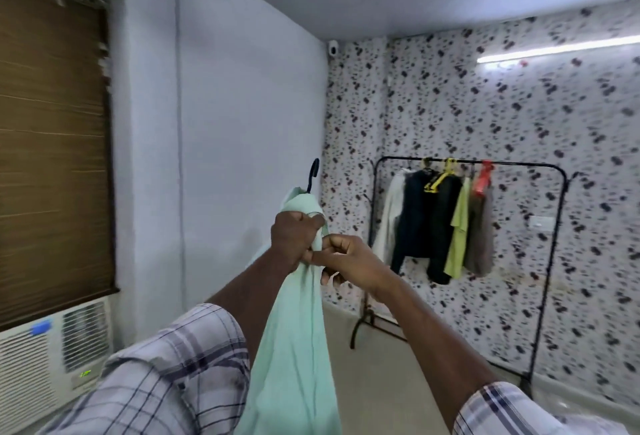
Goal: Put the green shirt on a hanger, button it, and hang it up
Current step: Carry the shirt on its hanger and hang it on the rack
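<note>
Subject item: a light mint-green fabric shirt [294,348] is held up at frame centre. It hangs from just above the hands down to 6 o'clock, clear of the floor. The curved hook of a black hanger [313,173] sticks up out of the collar at 12 o'clock from the hands. The rest of the hanger is covered by cloth.

Left hand [294,237]: fingers curled tight, clamped on bunched fabric just below the collar.

Right hand [349,261]: at 4 o'clock from the left hand and touching it. Thumb and forefinger are pressed together on the shirt's front edge, and the other fingers are curled under. Whether a button sits between the fingertips cannot be told. Both forearms come out of grey-and-white plaid sleeves [166,375].

Surroundings: a black metal garment rack [519,164] stands at 3 o'clock against the spotted wall, well apart from the shirt. Along its rail hang a white garment [389,219], a dark jacket [426,223], a lime-green top [459,237] and a grey-brown garment [481,244]. With them are yellow hangers [438,181] and a red hanger [484,176].

A brown slatted blind [52,157] covers the window at 9 o'clock, and a white window air conditioner [31,372] sits below it at 8 o'clock. A lit tube lamp [557,49] is mounted at 2 o'clock.
</note>
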